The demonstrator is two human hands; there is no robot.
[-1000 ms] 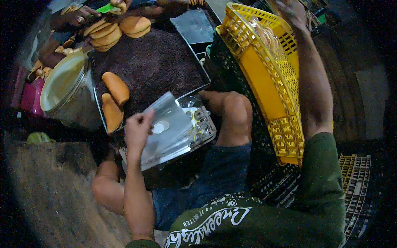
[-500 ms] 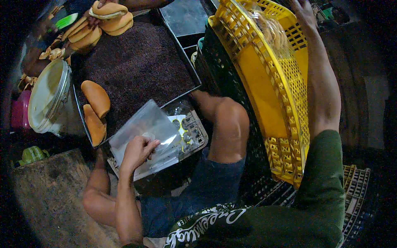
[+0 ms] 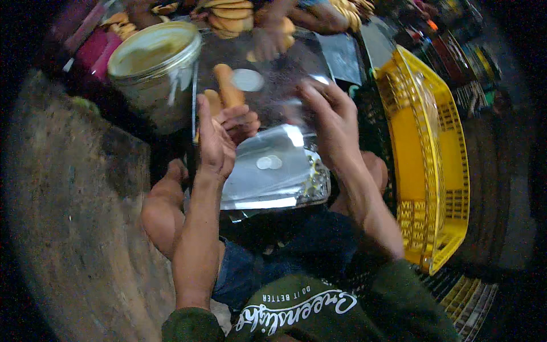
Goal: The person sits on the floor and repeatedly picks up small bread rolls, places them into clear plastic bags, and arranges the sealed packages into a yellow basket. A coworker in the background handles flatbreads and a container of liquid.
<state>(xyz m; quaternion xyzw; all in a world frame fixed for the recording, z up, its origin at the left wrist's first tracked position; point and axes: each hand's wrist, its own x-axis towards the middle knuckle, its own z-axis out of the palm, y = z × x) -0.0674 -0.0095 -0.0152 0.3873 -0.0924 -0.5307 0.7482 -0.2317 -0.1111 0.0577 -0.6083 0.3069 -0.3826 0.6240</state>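
My left hand (image 3: 219,134) is at the near left edge of the dark-lined tray (image 3: 194,122), thumb raised apart from half-curled fingers. Just beyond its fingers is an orange-brown bun (image 3: 229,88), with a second bun (image 3: 212,102) partly hidden behind the hand. My right hand (image 3: 336,117), smeared by motion, is raised over the tray's right side with its fingers bent together. It seems to grip a clear plastic bag, seen by glints and a pale round patch (image 3: 248,80) between the hands. A stack of clear bags (image 3: 268,179) lies over my lap.
A large pale bucket (image 3: 162,85) stands left of the tray. To the right is a tilted yellow crate (image 3: 410,159). Stacked buns (image 3: 231,16) and another person's blurred hand (image 3: 272,43) are at the far side. A wooden board (image 3: 85,216) lies at left.
My view has shifted, so the tray sits higher and nearer the middle. My right hand has come from the yellow crate to above the tray; my left has moved from the bags toward the buns.
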